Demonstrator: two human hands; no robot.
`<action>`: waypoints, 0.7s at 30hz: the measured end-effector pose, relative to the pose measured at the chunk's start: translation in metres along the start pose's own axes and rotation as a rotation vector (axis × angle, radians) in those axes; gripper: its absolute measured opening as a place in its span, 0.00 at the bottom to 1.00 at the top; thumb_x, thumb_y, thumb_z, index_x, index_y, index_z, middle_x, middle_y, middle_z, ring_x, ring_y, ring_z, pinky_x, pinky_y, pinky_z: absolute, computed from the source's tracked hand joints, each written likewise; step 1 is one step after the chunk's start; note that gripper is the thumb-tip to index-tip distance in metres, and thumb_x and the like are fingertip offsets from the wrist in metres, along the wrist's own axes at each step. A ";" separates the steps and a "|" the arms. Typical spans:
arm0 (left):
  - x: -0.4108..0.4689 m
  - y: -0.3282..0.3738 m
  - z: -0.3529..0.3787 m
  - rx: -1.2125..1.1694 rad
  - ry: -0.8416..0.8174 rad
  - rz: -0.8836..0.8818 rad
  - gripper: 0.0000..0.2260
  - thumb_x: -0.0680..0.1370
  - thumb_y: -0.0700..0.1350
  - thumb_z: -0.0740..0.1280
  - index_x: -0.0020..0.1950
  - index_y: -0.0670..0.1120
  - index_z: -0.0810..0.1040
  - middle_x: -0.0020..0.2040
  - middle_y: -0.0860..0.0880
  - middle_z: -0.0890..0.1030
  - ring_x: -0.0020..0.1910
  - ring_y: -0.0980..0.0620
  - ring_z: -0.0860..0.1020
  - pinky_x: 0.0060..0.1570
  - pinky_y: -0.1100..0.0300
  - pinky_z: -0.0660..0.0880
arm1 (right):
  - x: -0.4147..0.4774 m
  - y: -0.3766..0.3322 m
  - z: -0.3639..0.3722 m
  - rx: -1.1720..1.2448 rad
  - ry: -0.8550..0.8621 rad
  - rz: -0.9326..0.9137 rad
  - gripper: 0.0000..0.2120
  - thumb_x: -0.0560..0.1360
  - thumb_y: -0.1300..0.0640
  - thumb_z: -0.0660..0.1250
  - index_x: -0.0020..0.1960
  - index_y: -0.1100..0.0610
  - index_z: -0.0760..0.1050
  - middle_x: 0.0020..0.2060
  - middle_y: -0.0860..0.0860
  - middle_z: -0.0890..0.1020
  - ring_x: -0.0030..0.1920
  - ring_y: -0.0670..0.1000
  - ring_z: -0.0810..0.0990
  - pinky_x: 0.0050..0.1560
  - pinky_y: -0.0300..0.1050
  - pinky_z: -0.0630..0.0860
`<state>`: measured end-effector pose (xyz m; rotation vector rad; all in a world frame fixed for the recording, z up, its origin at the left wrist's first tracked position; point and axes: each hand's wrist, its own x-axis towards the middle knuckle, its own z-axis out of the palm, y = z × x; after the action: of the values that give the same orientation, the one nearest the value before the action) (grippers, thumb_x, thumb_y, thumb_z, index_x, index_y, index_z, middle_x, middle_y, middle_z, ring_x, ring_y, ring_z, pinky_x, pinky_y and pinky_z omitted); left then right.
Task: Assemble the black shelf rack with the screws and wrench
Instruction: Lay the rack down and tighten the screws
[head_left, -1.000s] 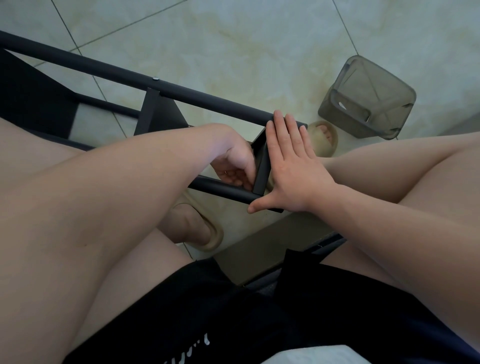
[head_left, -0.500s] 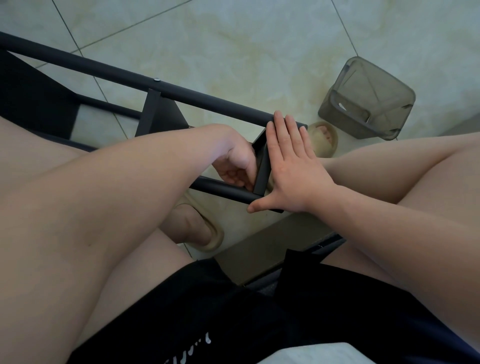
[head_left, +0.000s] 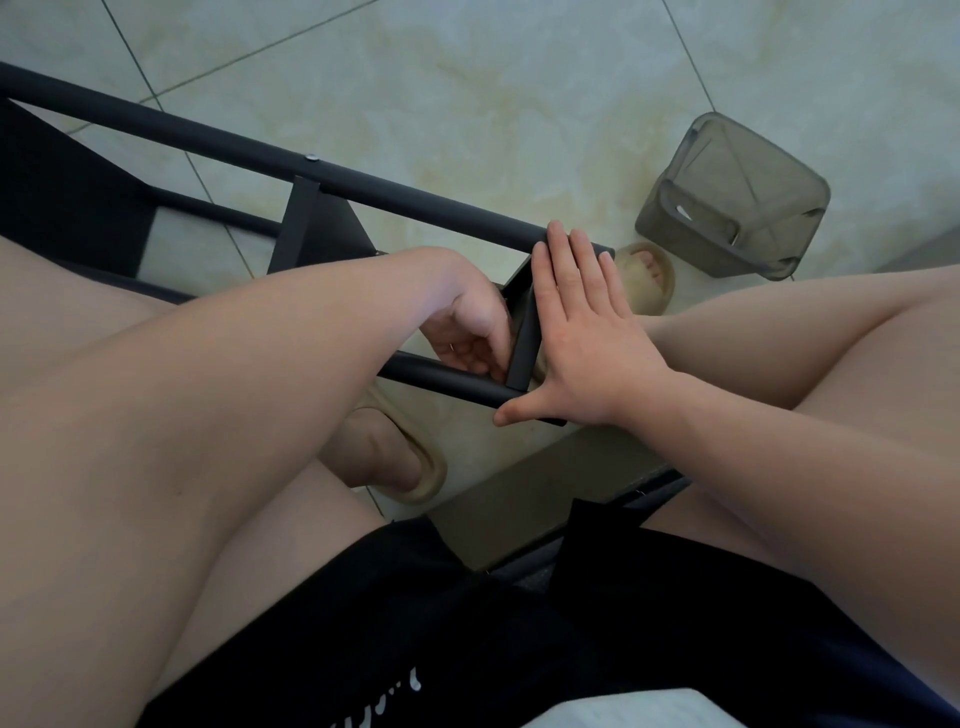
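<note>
Black end panel (head_left: 523, 340) stands between my hands: right hand (head_left: 587, 343) presses flat; left hand (head_left: 467, 332) curled, contents hidden.

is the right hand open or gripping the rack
Open: the right hand lies flat with straight fingers against the end of the black shelf rack, thumb spread.

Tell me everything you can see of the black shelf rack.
The black shelf rack shows two round, matte, metal-looking tubes running slantwise over the tiled floor, joined by flat cross panels; a silver screw head sits in the far tube. The right hand presses flat on the end panel; the left hand curls behind it, anything held hidden.
</note>
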<state>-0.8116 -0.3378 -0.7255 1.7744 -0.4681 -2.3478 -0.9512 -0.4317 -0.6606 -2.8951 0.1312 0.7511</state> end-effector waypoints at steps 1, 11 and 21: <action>0.000 0.000 -0.001 -0.005 -0.011 -0.002 0.04 0.78 0.38 0.68 0.48 0.45 0.81 0.39 0.50 0.81 0.37 0.55 0.76 0.45 0.61 0.74 | 0.000 0.000 0.000 -0.001 0.000 0.000 0.76 0.56 0.16 0.64 0.80 0.64 0.31 0.79 0.60 0.30 0.79 0.60 0.29 0.76 0.54 0.29; 0.000 -0.001 0.002 0.026 0.028 -0.012 0.03 0.78 0.41 0.69 0.51 0.45 0.81 0.42 0.51 0.81 0.38 0.56 0.76 0.43 0.62 0.74 | 0.000 -0.001 0.000 -0.009 0.001 0.002 0.76 0.56 0.16 0.64 0.80 0.64 0.31 0.79 0.60 0.30 0.79 0.61 0.30 0.77 0.55 0.30; -0.003 0.002 -0.001 -0.015 -0.008 -0.012 0.05 0.78 0.38 0.68 0.52 0.44 0.81 0.41 0.50 0.81 0.39 0.55 0.77 0.45 0.61 0.74 | 0.001 -0.001 -0.001 0.002 -0.003 -0.001 0.76 0.56 0.17 0.65 0.80 0.64 0.31 0.79 0.60 0.30 0.79 0.61 0.29 0.77 0.55 0.29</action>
<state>-0.8100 -0.3386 -0.7226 1.7663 -0.4403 -2.3615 -0.9497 -0.4308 -0.6599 -2.8915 0.1301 0.7550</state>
